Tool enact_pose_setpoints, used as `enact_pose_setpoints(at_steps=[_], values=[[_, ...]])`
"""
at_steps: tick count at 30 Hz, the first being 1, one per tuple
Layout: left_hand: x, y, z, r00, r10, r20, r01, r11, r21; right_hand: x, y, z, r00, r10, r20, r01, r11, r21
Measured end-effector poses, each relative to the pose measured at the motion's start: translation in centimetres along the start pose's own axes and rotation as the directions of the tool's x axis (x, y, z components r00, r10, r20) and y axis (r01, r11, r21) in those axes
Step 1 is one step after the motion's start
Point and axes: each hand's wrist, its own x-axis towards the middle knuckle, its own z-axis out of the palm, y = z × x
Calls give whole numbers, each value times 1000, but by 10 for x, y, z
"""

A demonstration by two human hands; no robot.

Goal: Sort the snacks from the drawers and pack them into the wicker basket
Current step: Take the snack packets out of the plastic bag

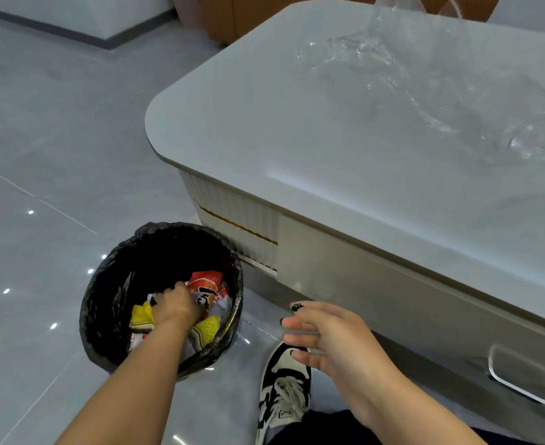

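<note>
Left hand (176, 305) reaches among red and yellow snack packets (207, 289), grip hidden; right hand (326, 332) hovers open. Print unreadable; glossy grey tile floor (56, 139).

Bin (104, 303) mouth open upward, black liner (126, 248) folded over rim; left hand (176, 305) and forearm fill near half, snack wrappers (205, 285) cover bottom. Bin sits close beside cabinet (377, 274) corner, narrow gap there. Floor (46, 155) left of bin open. Right hand (326, 335) hovers in free space before drawer front; shoe (284, 390) below. Drawer handle (522, 377) protrudes at right. Clear plastic (425, 91) crumpled on cabinet top's far right.
</note>
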Motion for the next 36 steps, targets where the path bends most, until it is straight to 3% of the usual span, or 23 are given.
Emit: enact_pose_setpoints(at_steps=[2,4,12,18,22,27,29,32,36], values=[[0,3,-6,1000,-4,-8,5,991,137,0,0,0,1000,-3,1,3,1000,-4],[-1,7,-14,1000,-6,-8,7,986,169,-2,-2,0,1000,-8,1,8,1000,0],[-26,5,-56,994,44,-101,-44,999,3,-18,-11,-17,992,-95,-83,94,995,-15],[-72,8,-95,962,213,-171,-221,975,-27,-64,-40,-38,964,-256,-68,256,967,-13],[-125,32,-122,877,420,-232,-447,891,-79,-110,-70,-63,894,-440,-86,434,898,-75],[-211,73,-155,691,677,-253,-721,669,-179,-149,-86,-96,827,-541,-153,528,841,-116],[-236,89,-175,639,729,-246,-769,600,-221,-157,-88,-106,813,-553,-181,540,833,-120],[-256,110,-210,613,735,-289,-788,545,-287,-167,-85,-121,796,-574,-190,539,816,-210],[-280,135,-237,584,752,-306,-808,503,-306,-177,-72,-147,712,-678,-183,523,685,-507]])
